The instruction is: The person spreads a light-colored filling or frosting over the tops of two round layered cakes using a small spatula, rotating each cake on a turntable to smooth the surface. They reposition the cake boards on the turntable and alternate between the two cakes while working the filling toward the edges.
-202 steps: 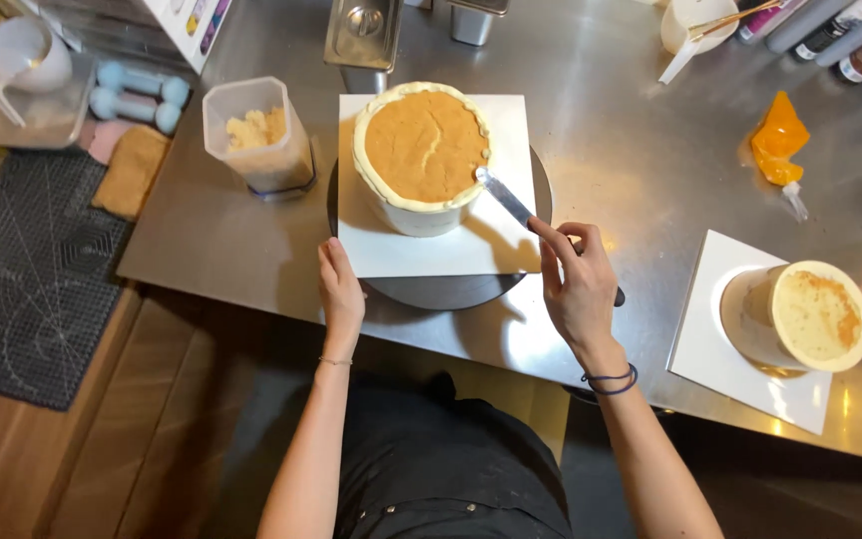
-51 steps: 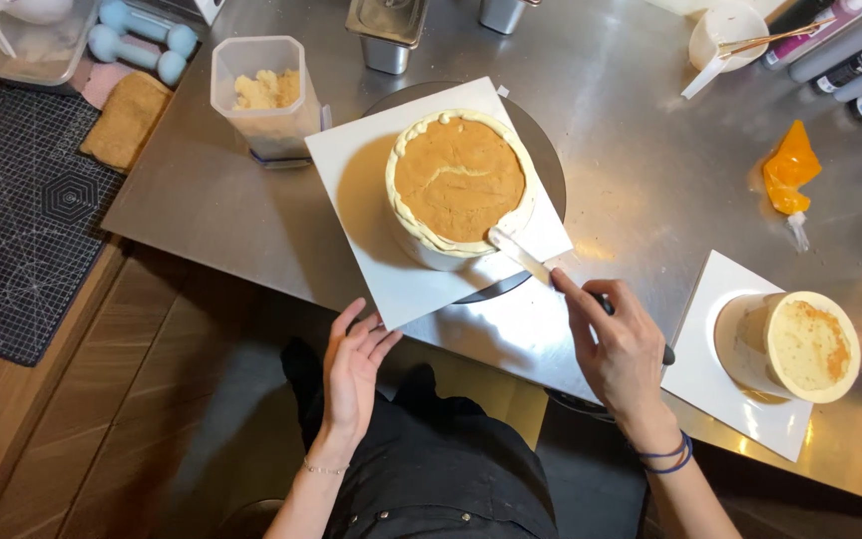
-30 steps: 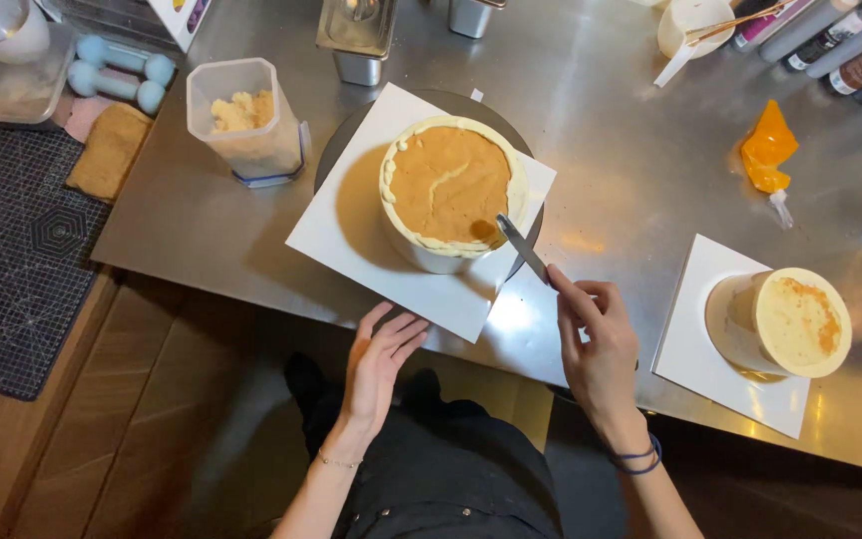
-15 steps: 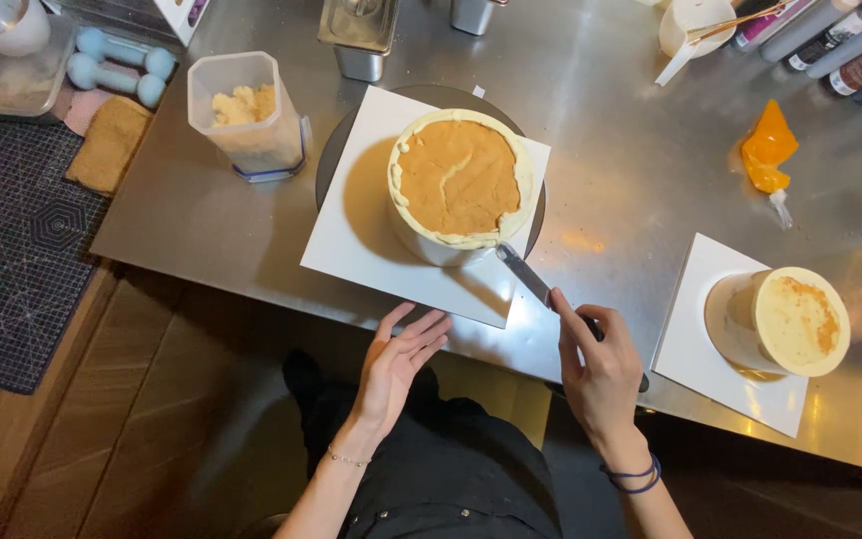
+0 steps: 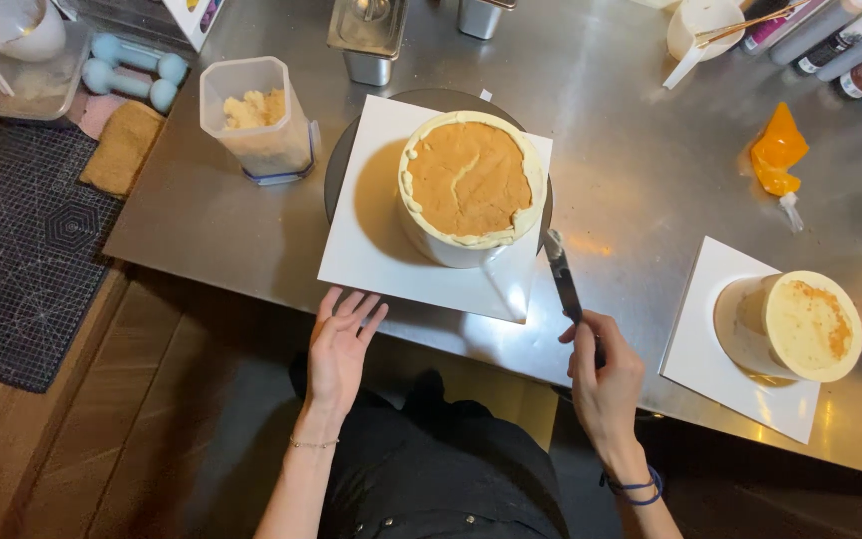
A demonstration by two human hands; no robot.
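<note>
Item: cake (image 5: 471,185), tall round, cream sides, tan top, standing on a white board (image 5: 371,250) over a dark turntable (image 5: 336,165), middle of the steel table (image 5: 631,150)

Handling, by my judgement: heavy for its size, soft all over; the cream coat looks wet and would smear at any touch. Hold by the board's edges only, never the sides; the board seems stiff enough to carry it flat

My left hand (image 5: 339,344): fingers spread open, holding nothing, tips at the board's near edge; whether they touch it I cannot tell

My right hand (image 5: 603,374): closed around the handle of a spatula (image 5: 561,274), blade pointing far, its tip just beside the cake's right wall with cream on it. The blade looks thin, stiff and slick; grip at the handle

Also present: second cake (image 5: 800,324) on its own board, near right, well apart; clear tub (image 5: 251,115) of crumbs, far left; orange piping bag (image 5: 778,160), far right; black mat (image 5: 22,260), left
</note>
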